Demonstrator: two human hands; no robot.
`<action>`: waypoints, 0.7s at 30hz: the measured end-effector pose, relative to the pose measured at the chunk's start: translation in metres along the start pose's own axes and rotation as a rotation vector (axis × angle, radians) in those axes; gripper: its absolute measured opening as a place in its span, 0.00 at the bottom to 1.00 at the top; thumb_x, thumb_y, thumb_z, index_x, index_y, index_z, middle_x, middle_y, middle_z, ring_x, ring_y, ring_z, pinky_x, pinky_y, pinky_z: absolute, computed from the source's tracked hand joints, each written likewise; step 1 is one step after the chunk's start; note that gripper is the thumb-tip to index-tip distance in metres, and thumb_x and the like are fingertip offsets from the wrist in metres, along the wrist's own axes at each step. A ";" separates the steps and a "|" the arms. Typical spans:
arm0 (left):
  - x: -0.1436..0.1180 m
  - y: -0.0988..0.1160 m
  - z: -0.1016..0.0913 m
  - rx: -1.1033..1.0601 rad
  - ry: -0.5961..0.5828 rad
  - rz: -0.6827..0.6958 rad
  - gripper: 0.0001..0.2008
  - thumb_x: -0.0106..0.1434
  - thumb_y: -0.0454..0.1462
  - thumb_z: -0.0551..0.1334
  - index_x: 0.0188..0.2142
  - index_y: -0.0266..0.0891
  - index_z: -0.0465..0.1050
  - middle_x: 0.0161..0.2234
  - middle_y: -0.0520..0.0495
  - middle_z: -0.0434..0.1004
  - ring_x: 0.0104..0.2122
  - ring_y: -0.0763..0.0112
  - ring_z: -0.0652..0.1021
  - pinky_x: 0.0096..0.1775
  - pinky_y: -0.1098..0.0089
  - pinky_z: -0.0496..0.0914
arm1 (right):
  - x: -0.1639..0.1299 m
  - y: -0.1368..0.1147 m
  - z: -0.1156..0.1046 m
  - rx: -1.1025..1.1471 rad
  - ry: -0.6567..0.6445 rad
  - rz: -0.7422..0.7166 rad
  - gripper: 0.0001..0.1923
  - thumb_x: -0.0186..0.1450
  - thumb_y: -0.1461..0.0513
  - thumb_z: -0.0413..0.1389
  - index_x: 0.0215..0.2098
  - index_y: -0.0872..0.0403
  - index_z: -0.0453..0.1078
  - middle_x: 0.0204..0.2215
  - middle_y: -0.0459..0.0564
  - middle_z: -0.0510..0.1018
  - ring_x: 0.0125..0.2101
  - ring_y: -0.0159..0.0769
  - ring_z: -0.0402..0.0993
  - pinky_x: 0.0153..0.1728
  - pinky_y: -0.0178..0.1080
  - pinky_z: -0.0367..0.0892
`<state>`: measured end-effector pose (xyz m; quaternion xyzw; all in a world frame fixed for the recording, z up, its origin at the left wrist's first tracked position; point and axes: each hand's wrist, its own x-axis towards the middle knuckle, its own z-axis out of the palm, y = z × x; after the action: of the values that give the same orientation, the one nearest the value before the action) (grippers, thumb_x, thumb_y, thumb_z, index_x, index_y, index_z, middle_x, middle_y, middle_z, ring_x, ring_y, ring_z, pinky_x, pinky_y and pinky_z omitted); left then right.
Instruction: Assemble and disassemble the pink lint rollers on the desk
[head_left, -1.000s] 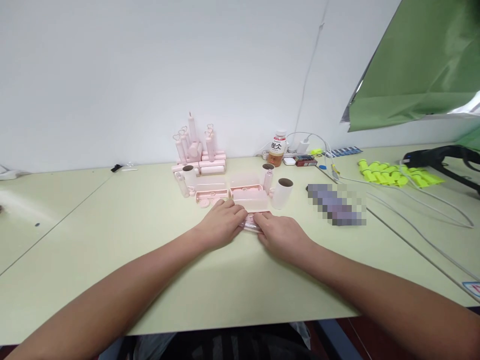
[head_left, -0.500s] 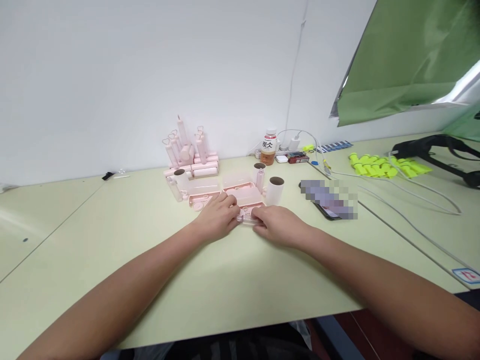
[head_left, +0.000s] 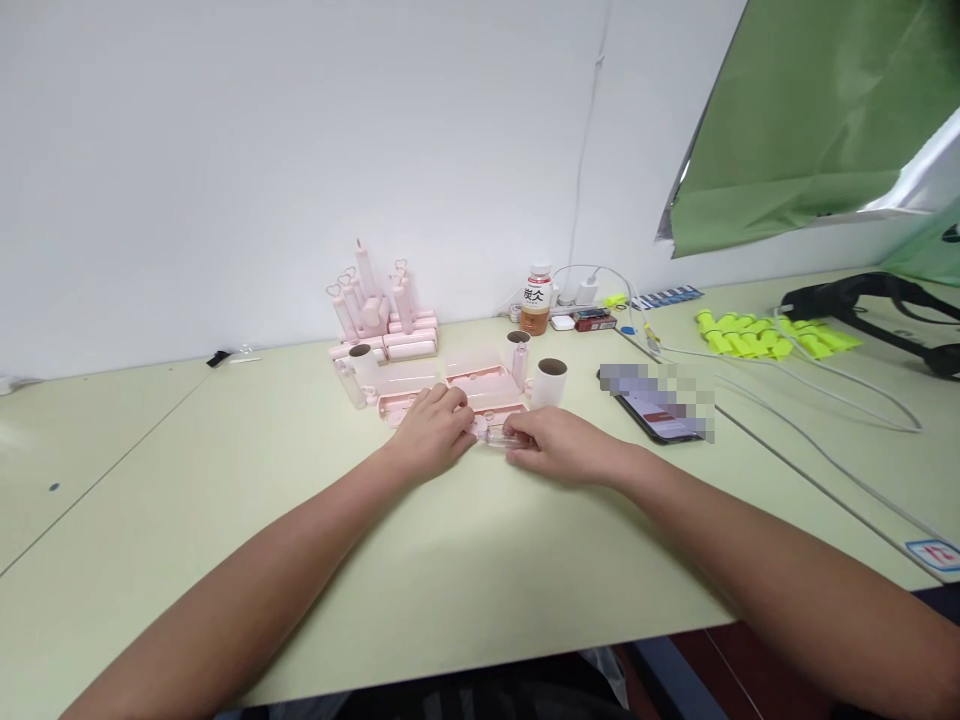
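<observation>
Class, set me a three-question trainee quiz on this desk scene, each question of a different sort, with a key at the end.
1. True or false: both hands touch the small clear pink piece on the table.
2. Which stands nearest the right hand? A) white paper roll B) drink bottle C) yellow-green parts
3. Fill in: the phone lies to the ___ of the right hand.

Key: 1 true, the left hand holds its other end; 2 A; 3 right.
</observation>
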<state>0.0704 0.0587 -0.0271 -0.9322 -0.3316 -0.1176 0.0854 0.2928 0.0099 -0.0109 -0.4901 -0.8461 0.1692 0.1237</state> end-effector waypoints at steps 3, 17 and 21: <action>0.001 -0.002 -0.005 -0.042 0.040 -0.007 0.11 0.67 0.42 0.55 0.41 0.40 0.71 0.44 0.42 0.70 0.43 0.59 0.68 0.45 0.59 0.64 | -0.003 0.000 -0.010 0.052 0.030 -0.015 0.07 0.60 0.62 0.52 0.26 0.53 0.57 0.23 0.42 0.68 0.23 0.30 0.60 0.25 0.33 0.51; 0.124 -0.017 -0.042 -0.180 -0.106 -0.034 0.26 0.58 0.38 0.62 0.56 0.43 0.63 0.57 0.42 0.62 0.55 0.57 0.67 0.53 0.60 0.66 | -0.013 0.044 -0.041 -0.028 -0.318 0.309 0.04 0.52 0.64 0.53 0.23 0.51 0.60 0.22 0.44 0.69 0.23 0.34 0.63 0.21 0.37 0.51; 0.145 -0.021 -0.035 -0.128 -0.239 -0.028 0.25 0.55 0.43 0.65 0.52 0.42 0.68 0.58 0.42 0.61 0.53 0.57 0.70 0.52 0.63 0.67 | -0.010 0.048 -0.039 0.008 -0.304 0.284 0.03 0.53 0.62 0.53 0.25 0.51 0.62 0.24 0.44 0.70 0.23 0.34 0.64 0.22 0.37 0.53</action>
<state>0.1608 0.1533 0.0485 -0.9384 -0.3440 -0.0277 -0.0163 0.3499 0.0298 0.0044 -0.5727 -0.7769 0.2603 -0.0285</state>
